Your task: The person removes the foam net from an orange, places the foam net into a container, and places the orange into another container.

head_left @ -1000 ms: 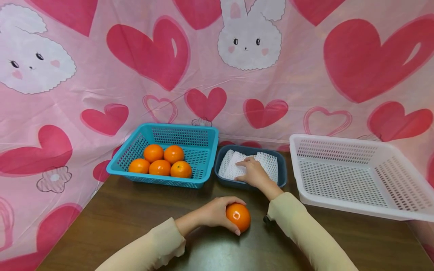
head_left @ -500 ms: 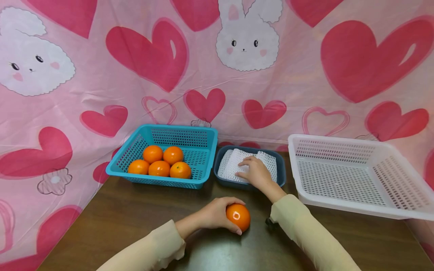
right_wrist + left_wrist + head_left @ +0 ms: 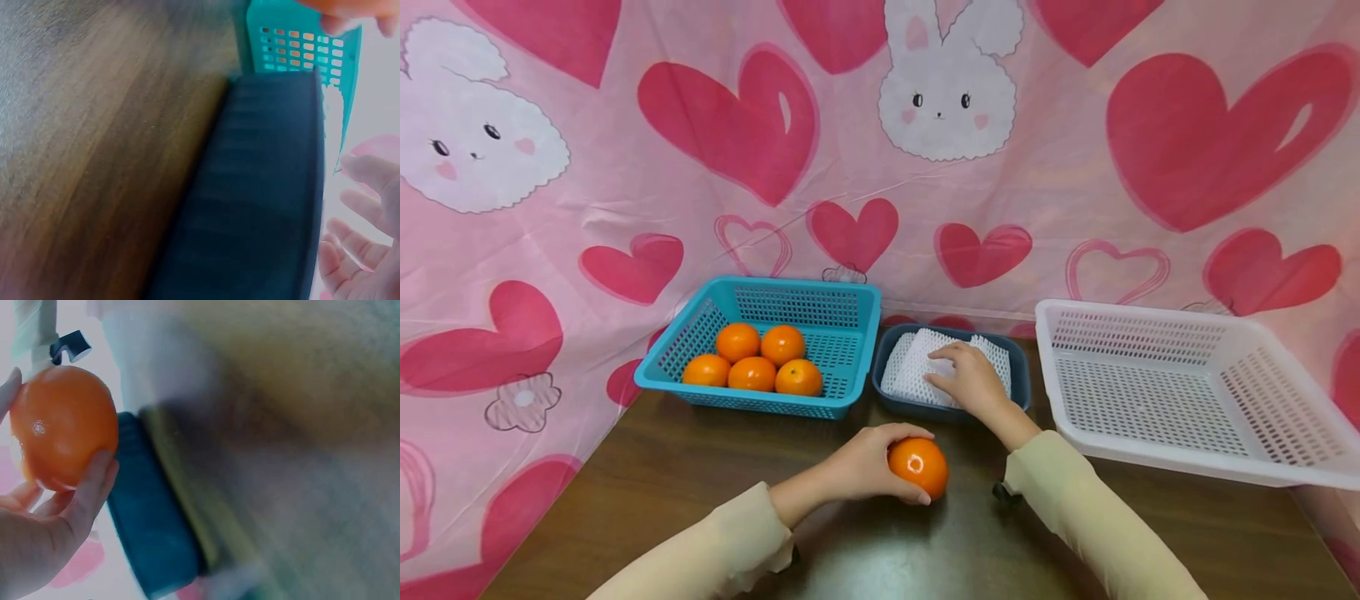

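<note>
My left hand grips an orange between thumb and fingers, over the near middle of the table. In the left wrist view the fingers wrap the lower side of that orange. My right hand hovers at a small dark blue bin holding white foam net sleeves. Its fingers are loosely bent with a gap between thumb and forefinger. The right wrist view shows the same hand past the bin's wall, with nothing seen between its fingers.
A teal basket with several oranges stands at the back left. At the right is a white perforated basket. All stand on a brown wooden table. A pink cloth with hearts and rabbits hangs behind.
My left hand has shifted slightly left and up with the orange in its grip. The right hand has drifted slightly right over the bin. The baskets stay put.
</note>
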A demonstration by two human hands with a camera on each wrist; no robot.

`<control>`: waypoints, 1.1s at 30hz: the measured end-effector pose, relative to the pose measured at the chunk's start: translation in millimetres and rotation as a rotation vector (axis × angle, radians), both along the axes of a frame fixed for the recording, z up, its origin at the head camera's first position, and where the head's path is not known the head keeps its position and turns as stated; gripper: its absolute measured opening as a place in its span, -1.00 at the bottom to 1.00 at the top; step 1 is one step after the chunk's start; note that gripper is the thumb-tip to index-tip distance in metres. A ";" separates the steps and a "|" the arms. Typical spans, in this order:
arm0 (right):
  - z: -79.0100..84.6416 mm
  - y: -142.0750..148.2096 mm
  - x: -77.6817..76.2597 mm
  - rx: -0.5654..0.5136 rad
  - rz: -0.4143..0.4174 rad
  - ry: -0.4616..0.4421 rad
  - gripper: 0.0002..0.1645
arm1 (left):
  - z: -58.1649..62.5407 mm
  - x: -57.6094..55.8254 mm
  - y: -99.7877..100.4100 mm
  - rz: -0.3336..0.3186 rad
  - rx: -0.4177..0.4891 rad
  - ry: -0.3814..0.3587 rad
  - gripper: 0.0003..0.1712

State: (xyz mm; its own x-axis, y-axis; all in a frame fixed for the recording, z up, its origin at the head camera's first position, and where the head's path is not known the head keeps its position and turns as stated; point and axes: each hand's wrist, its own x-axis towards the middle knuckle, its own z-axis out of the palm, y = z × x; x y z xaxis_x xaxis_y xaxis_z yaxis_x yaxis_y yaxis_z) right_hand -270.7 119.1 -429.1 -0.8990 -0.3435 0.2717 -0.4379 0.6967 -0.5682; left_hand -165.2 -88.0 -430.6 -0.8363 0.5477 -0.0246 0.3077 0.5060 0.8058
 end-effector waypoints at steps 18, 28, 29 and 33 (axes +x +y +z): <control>14.2 -11.4 19.4 -0.212 0.085 -0.111 -0.48 | 59.5 14.6 -27.9 0.116 0.035 0.106 -0.23; 12.1 -28.7 24.8 -0.474 0.134 -0.436 -0.45 | 80.9 4.4 -45.6 0.268 0.017 0.123 -0.23; 11.5 -30.7 25.7 -0.501 0.155 -0.470 -0.44 | 82.7 1.6 -47.1 0.289 0.016 0.115 -0.22; 8.4 -39.3 28.7 -0.570 0.223 -0.578 -0.41 | 89.6 -12.6 -53.3 0.358 0.033 0.100 -0.22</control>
